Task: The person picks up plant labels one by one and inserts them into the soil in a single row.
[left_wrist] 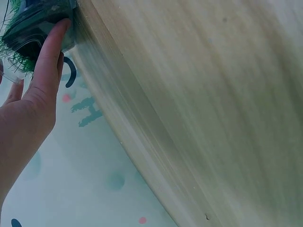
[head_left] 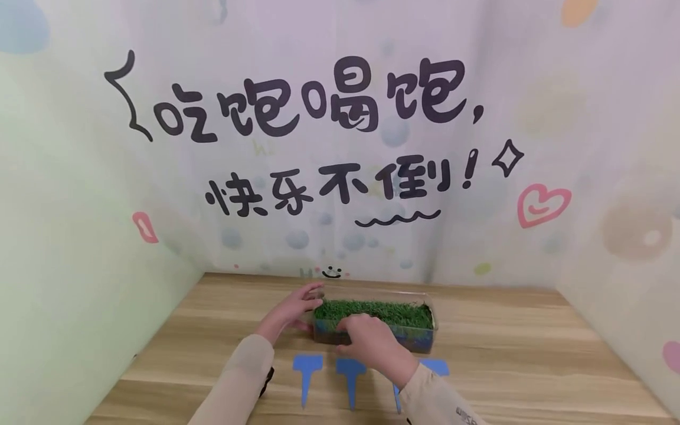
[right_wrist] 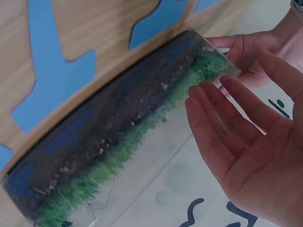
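Note:
A clear plastic box with dark soil and green grass stands on the wooden table. My left hand rests against the box's left end with straight fingers pressing on its corner. My right hand hovers over the near left part of the grass. Its palm is flat and its fingers are straight, holding nothing. In the right wrist view the box shows soil below the grass, and the left hand lies at its far end.
Three blue T-shaped plant tags lie flat on the table just in front of the box, one partly under my right sleeve. Printed walls close in the table at the back, left and right.

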`<state>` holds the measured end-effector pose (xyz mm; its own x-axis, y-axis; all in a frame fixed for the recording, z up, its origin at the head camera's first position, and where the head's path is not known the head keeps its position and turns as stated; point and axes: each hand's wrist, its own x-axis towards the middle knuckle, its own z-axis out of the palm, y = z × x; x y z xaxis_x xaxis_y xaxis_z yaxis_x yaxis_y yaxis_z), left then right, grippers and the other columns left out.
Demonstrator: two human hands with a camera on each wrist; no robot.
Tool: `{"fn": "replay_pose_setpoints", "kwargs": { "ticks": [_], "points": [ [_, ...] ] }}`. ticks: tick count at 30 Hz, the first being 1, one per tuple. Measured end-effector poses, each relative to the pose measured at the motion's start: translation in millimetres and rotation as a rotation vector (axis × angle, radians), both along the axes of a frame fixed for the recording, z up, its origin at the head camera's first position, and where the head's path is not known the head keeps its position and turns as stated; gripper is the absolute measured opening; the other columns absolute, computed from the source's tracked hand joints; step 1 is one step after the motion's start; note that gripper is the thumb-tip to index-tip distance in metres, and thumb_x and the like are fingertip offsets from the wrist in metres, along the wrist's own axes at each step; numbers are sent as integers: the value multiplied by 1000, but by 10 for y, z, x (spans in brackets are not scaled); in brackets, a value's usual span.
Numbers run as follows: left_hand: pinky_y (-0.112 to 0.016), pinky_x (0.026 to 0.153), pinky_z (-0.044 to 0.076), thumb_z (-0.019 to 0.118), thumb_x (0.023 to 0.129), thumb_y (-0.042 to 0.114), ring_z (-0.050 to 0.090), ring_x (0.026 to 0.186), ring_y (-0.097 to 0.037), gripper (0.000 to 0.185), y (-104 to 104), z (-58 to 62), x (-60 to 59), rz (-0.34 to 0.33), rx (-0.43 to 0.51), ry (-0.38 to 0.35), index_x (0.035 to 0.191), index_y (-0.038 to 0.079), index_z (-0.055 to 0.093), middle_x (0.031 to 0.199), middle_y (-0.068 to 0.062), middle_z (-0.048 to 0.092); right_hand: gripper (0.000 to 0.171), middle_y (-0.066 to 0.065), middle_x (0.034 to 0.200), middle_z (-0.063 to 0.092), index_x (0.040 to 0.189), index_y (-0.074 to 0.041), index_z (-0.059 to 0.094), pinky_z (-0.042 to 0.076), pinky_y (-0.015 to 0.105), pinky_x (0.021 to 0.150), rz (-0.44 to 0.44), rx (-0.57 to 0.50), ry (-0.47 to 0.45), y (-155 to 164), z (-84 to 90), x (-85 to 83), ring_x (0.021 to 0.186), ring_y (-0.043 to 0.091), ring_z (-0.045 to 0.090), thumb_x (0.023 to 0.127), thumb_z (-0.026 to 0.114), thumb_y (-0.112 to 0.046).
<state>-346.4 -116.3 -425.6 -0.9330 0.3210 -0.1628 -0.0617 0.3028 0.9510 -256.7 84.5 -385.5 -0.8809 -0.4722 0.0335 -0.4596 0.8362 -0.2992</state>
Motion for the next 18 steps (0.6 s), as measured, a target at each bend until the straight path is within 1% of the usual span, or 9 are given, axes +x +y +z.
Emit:
{"fn": "replay_pose_setpoints", "kwargs": {
  "ticks": [4,6,9,12,14,15,17,18],
  "points": [
    [-56,79,60,49,105,12,29,146,-49,54,-3,18,1,14,5,-12,156,16,32,162,-23,26,37,5,111,74,114,-12,74,59,34,73,-10,25,-38,-62,-70,-21,87,18,71,86,78,-36],
    [-56,79,60,48,105,11,29,146,-49,54,1,28,2,13,2,-7,156,16,32,162,-24,25,36,5,111,74,114,-12,74,59,35,74,-10,32,-42,-82,-90,-15,88,18,70,87,77,-36],
    [-57,80,60,48,105,11,28,147,-49,54,9,38,4,14,5,-4,156,16,32,162,-24,24,35,4,107,75,111,-12,74,59,35,72,-5,23,-46,-99,-111,3,85,17,70,86,78,-35],
    [-59,81,59,48,105,11,28,146,-48,54,15,40,8,10,0,5,156,15,31,162,-24,24,25,0,95,74,100,-13,75,56,31,65,-3,10,-47,-112,-142,24,75,13,66,86,78,-34],
    [-59,82,59,48,105,11,29,146,-48,54,16,35,15,11,-2,5,157,15,31,162,-24,25,18,-4,83,71,88,-16,74,52,28,59,-6,15,-52,-120,-169,41,67,9,62,85,78,-34],
    [-59,82,59,48,105,12,29,146,-48,54,19,35,19,8,-8,9,157,15,31,162,-24,25,18,-7,77,67,82,-18,72,50,27,56,-12,16,-65,-125,-186,49,62,8,58,85,78,-34],
    [-58,82,59,48,105,11,28,146,-48,54,21,31,29,8,-10,9,157,15,31,162,-25,25,24,-9,66,61,71,-20,66,44,26,51,-24,26,-100,-140,-225,61,55,8,53,86,78,-35],
    [-58,81,59,48,105,12,28,147,-48,55,21,28,36,10,-14,6,157,15,31,162,-24,24,30,-9,60,55,66,-20,62,41,26,49,-35,32,-124,-152,-244,68,52,8,49,87,77,-36]
  ]
}}
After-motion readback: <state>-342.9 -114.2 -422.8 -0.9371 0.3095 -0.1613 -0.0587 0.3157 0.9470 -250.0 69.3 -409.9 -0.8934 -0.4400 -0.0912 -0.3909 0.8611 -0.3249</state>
